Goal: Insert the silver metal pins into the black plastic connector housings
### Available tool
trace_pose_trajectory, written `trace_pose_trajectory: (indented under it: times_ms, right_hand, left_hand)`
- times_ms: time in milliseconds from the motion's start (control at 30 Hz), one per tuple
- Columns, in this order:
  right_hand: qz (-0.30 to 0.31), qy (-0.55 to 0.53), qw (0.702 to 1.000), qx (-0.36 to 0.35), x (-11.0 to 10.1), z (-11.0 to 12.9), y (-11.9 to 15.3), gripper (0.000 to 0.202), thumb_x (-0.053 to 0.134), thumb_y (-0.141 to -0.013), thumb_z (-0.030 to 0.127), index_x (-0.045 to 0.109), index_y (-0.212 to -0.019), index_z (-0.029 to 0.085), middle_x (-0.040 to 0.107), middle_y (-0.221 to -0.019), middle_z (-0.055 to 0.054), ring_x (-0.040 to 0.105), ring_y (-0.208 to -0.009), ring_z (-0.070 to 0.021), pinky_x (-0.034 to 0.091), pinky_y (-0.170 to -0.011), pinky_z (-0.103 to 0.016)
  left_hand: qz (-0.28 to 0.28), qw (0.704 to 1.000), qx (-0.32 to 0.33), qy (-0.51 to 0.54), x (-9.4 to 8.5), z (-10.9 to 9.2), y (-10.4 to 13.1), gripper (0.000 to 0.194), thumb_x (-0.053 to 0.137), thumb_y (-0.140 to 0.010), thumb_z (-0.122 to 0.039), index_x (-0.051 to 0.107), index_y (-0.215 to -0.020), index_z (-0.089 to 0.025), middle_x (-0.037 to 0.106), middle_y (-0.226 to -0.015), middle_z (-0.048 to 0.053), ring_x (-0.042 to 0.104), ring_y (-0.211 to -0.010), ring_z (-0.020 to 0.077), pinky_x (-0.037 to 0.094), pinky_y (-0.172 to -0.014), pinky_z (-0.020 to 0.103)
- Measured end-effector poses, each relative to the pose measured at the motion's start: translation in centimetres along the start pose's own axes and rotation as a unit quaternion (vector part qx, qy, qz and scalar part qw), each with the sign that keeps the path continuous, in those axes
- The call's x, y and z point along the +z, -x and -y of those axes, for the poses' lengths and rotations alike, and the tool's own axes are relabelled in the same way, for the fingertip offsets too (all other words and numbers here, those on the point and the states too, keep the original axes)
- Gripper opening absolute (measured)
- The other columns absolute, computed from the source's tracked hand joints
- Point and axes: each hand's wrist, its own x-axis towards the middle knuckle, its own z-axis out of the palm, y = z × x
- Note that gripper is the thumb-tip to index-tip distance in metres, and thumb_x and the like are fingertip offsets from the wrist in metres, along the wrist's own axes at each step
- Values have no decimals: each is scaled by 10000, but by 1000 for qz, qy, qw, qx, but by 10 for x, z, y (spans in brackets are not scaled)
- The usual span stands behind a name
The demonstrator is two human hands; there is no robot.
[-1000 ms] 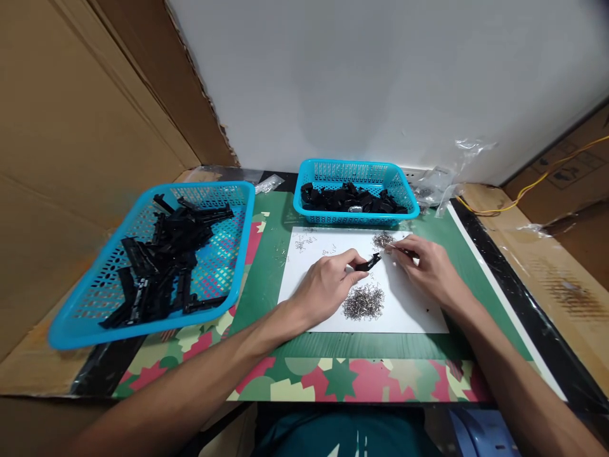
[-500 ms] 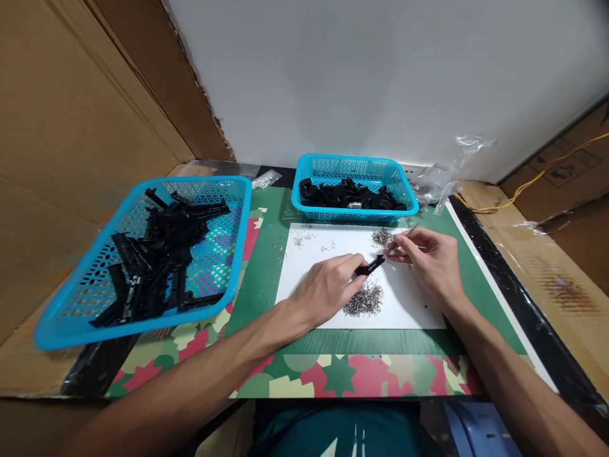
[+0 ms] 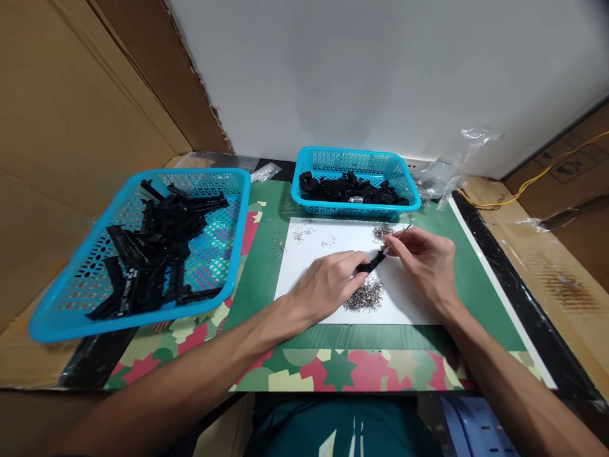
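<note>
My left hand [image 3: 330, 279] is closed on a narrow black plastic part [image 3: 377, 261], held above a white sheet [image 3: 304, 270]. Pinched in my right hand [image 3: 421, 257] is a thin metal tool [image 3: 404, 230], its tip at the far end of the black part. Just below the part lies a heap of small metal pieces [image 3: 364, 297]. A smaller heap [image 3: 383, 232] sits behind my right fingertips. Loose small pieces [image 3: 299, 236] are scattered on the sheet's upper left. What is at the tool's tip is too small to tell.
A large blue basket [image 3: 240, 235] at left holds several long black parts [image 3: 176, 222]. A smaller blue basket [image 3: 352, 152] behind the sheet holds black pieces [image 3: 333, 188]. Clear plastic bags [image 3: 435, 178] lie at the back right, near a yellow cable [image 3: 523, 184]. Cardboard stands on both sides.
My right hand has moved slightly left, bringing the tool's tip against the end of the black part. My left hand keeps its grip. The view has shifted a little.
</note>
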Motion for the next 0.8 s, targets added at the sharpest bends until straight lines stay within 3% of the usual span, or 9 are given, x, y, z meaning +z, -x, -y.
trace_pose_trajectory:
  times_ms: [267,567,700,800]
  right_hand:
    - [-7,61,998,-28,-1,3,1,187,772,-904,354,767,-789,207,804,-757,-16,760,-648,-184,556,-603,-278]
    - [-13,43,999,-25,1,4,4,179,780,-887,359,754,-794,208,802,-769,-20,760,-654,-189,582,-622,-276]
    - [-14,40,999,-25,-3,4,2,229,700,-956,382,715,-810,208,750,-730,-16,692,-618,-165,543,-623,-278]
    - [2,90,995,-44,-11,4,-4,276,581,-1024,389,692,-848,208,630,-655,10,547,-550,-137,429,-557,-272]
  left_hand:
    - [8,1000,-7,1,0,-2,0,139,651,-988,-166,676,-1125,-162,762,-990,45,721,-841,199,538,-731,319]
    - [18,1000,-8,-6,1,-1,1,112,618,-1009,-200,663,-1105,-163,758,-1022,58,729,-890,217,553,-776,341]
    - [16,1000,-10,-8,1,-1,1,106,609,-1011,-198,648,-1105,-169,751,-1027,57,730,-908,221,552,-773,339]
    - [14,1000,-11,-5,0,-1,1,101,598,-1014,-195,642,-1103,-174,744,-1006,51,726,-896,213,544,-750,329]
